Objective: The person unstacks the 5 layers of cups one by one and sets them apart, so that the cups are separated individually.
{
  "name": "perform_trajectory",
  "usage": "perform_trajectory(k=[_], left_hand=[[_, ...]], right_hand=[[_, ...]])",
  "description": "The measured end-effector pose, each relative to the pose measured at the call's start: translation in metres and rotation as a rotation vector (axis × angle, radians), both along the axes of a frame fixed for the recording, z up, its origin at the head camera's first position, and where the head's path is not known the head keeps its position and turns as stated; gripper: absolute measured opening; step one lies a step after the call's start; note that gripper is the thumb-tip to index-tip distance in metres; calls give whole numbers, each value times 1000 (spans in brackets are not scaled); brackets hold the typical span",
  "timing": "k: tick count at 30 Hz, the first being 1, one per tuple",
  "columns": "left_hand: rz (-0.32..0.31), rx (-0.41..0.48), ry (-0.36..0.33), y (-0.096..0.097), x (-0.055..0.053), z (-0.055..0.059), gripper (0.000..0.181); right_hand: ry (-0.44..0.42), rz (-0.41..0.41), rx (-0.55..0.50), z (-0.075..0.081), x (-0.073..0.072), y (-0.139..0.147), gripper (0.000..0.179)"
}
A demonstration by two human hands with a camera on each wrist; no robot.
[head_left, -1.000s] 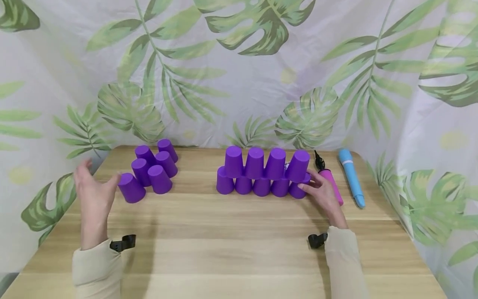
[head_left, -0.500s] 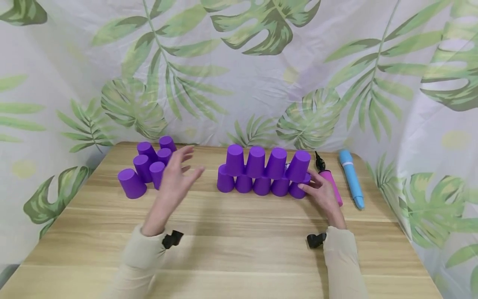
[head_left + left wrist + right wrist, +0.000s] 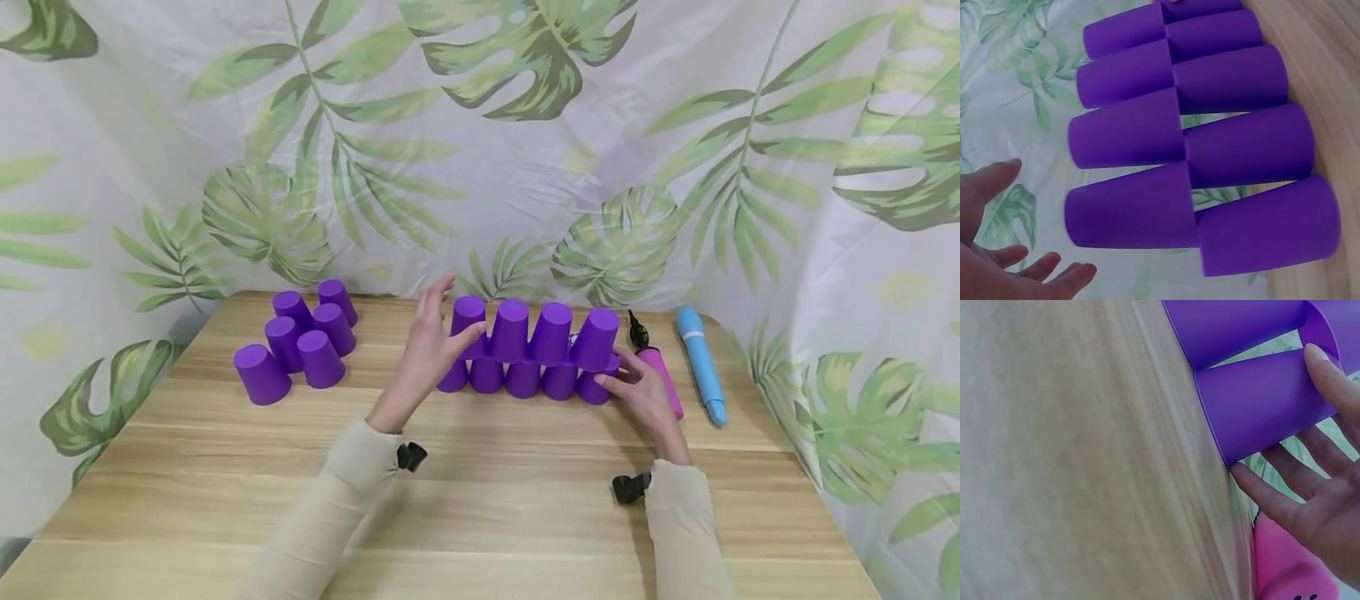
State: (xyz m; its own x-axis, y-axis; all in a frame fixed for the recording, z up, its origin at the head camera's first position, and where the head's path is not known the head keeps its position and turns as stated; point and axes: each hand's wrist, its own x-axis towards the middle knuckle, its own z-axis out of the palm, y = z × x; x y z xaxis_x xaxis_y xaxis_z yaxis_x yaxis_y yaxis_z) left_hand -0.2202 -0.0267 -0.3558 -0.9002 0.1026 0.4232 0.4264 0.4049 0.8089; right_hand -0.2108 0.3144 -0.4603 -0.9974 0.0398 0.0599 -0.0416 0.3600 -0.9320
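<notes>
A light wood-grain table [image 3: 525,517] stands against a leaf-print cloth backdrop [image 3: 510,167], and toward its rear, right of center, rises a two-tier wall of purple cups [image 3: 516,350], four mouth-down atop five. The step in hand appears to be steadying and squaring up that wall from both ends; the next move seems to call for an even, gentle touch on the left, lest the upper row slip. To the wall's left, well apart, wait six more purple cups [image 3: 288,346], also mouth down.

The left hand [image 3: 431,346] is open, thumb and fingers spread just beside the upper-left cup [image 3: 1129,209], with a gap showing from the left wrist. The right hand [image 3: 647,396] lightly holds the bottom-right cup [image 3: 1260,409], thumb in front, fingers along its outer side. Near it lie a blue marker-like stick [image 3: 703,367] and a pink pump-like tube [image 3: 666,375] with a black tip.

A second ago the left hand was at the six loose cups; now it is at the wall's left end. The right hand stays at its cup, and both cup groups keep their arrangement.
</notes>
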Motion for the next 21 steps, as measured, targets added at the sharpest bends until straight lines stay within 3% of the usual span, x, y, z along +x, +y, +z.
perform_trajectory(k=[3, 8, 14, 21], left_hand=[[44, -20, -25, 3, -8, -8, 72], [57, -3, -70, 5, -15, -20, 64], [74, -10, -65, 8, -19, -23, 57], [85, -60, -136, 10, -24, -29, 58]], right_hand=[[2, -3, -4, 0, 0, 0, 70], [-12, 0, 8, 0, 0, 0, 70], [-20, -7, 8, 0, -2, 1, 71], [-29, -8, -4, 0, -1, 0, 71]])
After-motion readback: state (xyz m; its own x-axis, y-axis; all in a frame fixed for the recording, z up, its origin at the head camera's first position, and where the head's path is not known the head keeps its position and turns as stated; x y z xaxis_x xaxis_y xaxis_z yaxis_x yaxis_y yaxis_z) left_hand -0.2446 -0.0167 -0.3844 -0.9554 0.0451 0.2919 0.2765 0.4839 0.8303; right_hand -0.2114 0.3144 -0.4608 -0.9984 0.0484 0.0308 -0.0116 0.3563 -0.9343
